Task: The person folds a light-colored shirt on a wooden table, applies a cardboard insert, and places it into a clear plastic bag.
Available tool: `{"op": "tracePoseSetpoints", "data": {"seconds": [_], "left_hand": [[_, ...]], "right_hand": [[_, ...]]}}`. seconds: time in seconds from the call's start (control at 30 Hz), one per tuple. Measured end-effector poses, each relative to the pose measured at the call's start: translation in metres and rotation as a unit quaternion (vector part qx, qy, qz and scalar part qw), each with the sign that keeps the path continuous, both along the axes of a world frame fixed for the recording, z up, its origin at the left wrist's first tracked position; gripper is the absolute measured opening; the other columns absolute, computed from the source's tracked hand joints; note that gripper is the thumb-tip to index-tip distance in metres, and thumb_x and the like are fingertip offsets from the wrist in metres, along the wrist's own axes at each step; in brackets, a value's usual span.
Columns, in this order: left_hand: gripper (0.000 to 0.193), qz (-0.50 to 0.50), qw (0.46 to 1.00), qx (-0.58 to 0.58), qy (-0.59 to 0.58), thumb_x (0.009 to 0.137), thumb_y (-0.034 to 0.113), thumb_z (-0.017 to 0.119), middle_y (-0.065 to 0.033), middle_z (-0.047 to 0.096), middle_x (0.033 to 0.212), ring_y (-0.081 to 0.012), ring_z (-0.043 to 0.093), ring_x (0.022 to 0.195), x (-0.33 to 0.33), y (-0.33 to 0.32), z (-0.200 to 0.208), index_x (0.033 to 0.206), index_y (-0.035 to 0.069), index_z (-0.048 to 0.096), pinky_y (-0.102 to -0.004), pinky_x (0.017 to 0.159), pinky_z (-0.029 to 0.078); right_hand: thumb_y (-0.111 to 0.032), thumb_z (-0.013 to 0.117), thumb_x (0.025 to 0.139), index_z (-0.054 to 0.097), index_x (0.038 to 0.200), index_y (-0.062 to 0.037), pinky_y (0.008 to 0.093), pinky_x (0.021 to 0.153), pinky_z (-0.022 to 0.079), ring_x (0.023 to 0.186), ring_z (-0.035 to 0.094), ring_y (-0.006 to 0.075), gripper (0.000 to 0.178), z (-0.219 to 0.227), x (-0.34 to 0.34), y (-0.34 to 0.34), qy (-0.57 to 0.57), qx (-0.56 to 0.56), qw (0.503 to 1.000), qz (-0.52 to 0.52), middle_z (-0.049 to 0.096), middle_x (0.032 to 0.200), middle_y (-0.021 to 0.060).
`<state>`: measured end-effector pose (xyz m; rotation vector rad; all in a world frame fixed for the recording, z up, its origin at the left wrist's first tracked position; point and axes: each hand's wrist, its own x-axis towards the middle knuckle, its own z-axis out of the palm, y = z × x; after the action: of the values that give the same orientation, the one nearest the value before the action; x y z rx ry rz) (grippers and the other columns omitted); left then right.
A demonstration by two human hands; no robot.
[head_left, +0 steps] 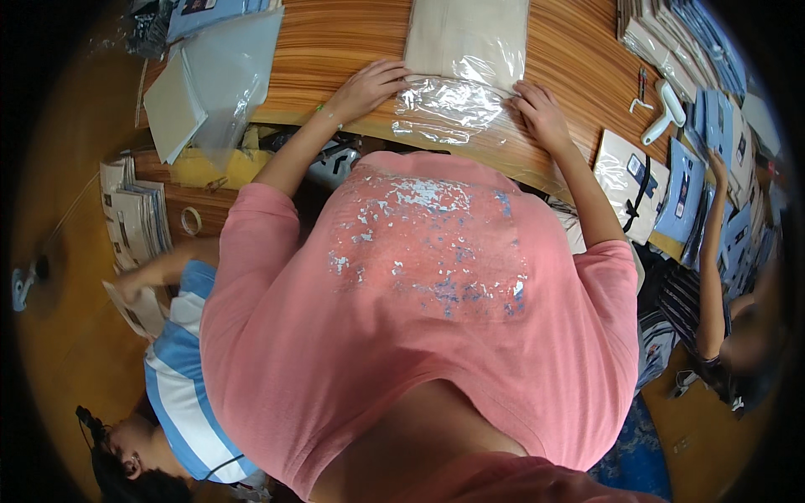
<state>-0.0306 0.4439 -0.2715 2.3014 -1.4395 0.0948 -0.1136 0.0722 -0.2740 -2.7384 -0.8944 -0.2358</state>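
Observation:
A folded beige garment (466, 35) lies inside a clear plastic bag (449, 109) on the table in front of me. The bag's loose, wrinkled end reaches toward the table's near edge. My left hand (375, 88) pinches the bag's left side, at the garment's near left corner. On the opposite side, my right hand (541, 113) has its fingers closed on the bag at the near right corner. Both thumbs are partly hidden.
Clear bags with pale card sheets (174, 105) overhang the table's left end. At right lie a white lint roller (665, 113), small snips (641, 90), and a packed beige garment with a black ribbon (631, 178). Stacked packed garments (671, 46) stand beyond. Co-workers sit on both sides.

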Motion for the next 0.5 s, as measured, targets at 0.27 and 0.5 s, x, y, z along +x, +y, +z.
{"op": "tracePoseSetpoints", "data": {"seconds": [0.27, 0.5], "left_hand": [[0.026, -0.017, 1.0, 0.017, 0.011, 0.083, 0.014, 0.058, -0.0063, 0.054, 0.121, -0.0249, 0.053, 0.11, 0.007, 0.003, -0.019, 0.107, 0.006, 0.058, -0.0352, 0.091, 0.045], [0.02, 0.007, 0.999, 0.039, -0.01, 0.082, 0.019, 0.06, -0.0046, 0.056, 0.113, -0.0241, 0.058, 0.098, 0.004, -0.012, -0.009, 0.099, 0.009, 0.059, -0.0349, 0.078, 0.049]], "right_hand": [[-0.012, 0.057, 0.077, 0.056, 0.097, -0.0082, 0.0408, 0.097, 0.037, 0.114, 0.049, 0.0271, 0.02, 0.009, 0.003, 0.002, 0.022, -0.018, 0.999, 0.044, 0.054, 0.118, 0.0105], [-0.014, 0.058, 0.078, 0.056, 0.094, -0.0067, 0.0402, 0.094, 0.04, 0.114, 0.05, 0.0286, 0.017, 0.004, -0.003, 0.012, 0.013, -0.014, 1.0, 0.011, 0.055, 0.116, 0.0117]]}}
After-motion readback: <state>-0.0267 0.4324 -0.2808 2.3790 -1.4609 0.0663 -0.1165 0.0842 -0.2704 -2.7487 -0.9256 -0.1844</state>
